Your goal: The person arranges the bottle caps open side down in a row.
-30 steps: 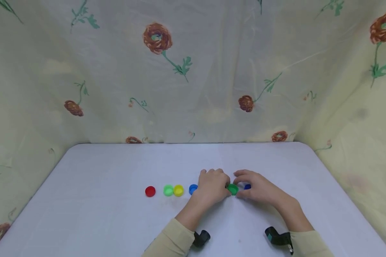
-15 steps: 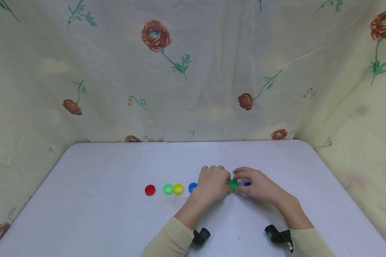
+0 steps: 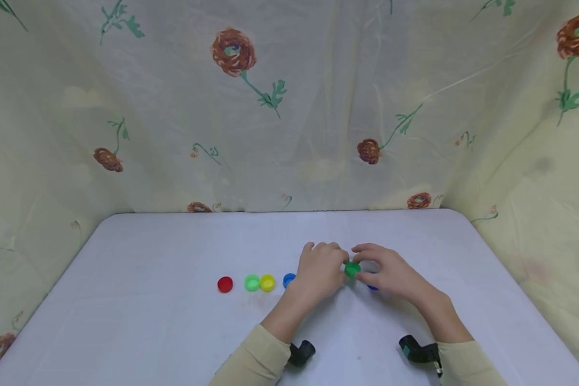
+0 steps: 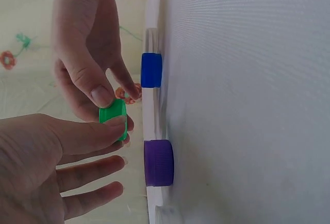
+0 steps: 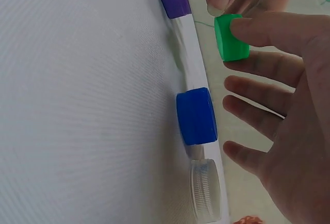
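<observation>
White tabletop [image 3: 149, 321] below, facing hands [image 3: 320, 269] [image 3: 390, 272] pinch a green cap [image 3: 352, 269].

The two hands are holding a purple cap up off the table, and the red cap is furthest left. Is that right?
Not quite: the left hand and right hand hold up a green cap, not a purple one. The left wrist view shows it, with the purple cap on the table. The red cap is indeed furthest left.

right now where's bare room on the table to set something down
Bare table shows left of the red cap, along the back edge, and right of the right forearm. It's crowded around the left hand, right hand and the green cap they hold, with purple cap, dark blue cap and clear cap nearby.
</observation>
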Tool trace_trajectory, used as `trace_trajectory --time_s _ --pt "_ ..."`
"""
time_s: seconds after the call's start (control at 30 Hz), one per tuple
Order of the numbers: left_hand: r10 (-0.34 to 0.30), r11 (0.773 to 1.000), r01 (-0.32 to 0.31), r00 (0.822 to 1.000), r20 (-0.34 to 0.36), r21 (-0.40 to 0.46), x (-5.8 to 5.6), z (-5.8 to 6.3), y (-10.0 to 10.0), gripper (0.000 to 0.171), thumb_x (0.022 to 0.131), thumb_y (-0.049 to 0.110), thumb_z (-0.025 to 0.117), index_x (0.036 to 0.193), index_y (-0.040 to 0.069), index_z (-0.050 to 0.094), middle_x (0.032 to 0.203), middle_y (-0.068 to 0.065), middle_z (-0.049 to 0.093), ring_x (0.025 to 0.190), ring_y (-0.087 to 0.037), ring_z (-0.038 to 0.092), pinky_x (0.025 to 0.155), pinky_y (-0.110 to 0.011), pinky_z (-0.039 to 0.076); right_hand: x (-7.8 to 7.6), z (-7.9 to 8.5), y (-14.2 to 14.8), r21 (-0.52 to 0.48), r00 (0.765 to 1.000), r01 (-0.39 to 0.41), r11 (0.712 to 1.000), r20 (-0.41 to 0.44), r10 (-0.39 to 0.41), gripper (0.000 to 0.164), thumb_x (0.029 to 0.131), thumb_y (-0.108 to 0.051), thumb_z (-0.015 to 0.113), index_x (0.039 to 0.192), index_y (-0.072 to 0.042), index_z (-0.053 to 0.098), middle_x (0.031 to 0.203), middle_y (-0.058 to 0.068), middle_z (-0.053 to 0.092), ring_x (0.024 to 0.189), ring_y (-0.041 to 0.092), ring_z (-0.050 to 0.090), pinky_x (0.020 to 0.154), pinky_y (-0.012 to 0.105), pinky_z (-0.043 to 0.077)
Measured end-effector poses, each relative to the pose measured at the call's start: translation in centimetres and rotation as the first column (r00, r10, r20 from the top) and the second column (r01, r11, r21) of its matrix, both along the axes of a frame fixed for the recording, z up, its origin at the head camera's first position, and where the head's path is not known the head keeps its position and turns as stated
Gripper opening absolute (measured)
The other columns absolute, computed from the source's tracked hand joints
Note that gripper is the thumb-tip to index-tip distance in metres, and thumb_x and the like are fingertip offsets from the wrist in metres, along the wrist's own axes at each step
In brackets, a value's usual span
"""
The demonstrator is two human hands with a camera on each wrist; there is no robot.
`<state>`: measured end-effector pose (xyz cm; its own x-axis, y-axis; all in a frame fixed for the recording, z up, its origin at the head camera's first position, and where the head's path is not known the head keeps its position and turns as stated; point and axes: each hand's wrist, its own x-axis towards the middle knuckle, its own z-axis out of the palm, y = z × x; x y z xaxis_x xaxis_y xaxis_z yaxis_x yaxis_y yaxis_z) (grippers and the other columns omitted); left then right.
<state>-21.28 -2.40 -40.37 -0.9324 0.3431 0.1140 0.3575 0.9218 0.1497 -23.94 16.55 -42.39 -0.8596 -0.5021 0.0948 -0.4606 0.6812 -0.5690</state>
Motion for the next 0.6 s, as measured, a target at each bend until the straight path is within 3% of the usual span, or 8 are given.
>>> trace_trajectory --time_s 0.3,0.6 --pt "0.002 1.0 -0.002 1.0 -0.017 -0.006 0.22 0.24 0.11 0.027 0.09 0.039 0.072 0.116 0.03 0.073 0.119 0.008 0.071 0.113 -0.016 0.064 0.11 -0.05 0.041 0.18 0.13 0.06 -0.043 0.999 0.016 0.999 0.029 -0.015 0.01 0.09 -0.022 0.07 0.098 -0.018 0.071 0.139 0.012 0.06 0.134 0.042 0.049 0.107 0.062 0.039" --pt "0.002 1.0 -0.005 0.997 -0.082 -0.028 0.15 0.27 0.04 0.027 0.091 0.044 0.07 0.115 0.034 0.074 0.118 0.01 0.071 0.113 -0.015 0.064 0.11 -0.05 0.041 0.19 0.42 0.22 -0.093 0.996 0.029 0.995 0.085 -0.021 0.017 0.095 -0.032 0.063 0.099 -0.018 0.072 0.143 0.011 0.057 0.138 0.042 0.046 0.108 0.064 0.037"
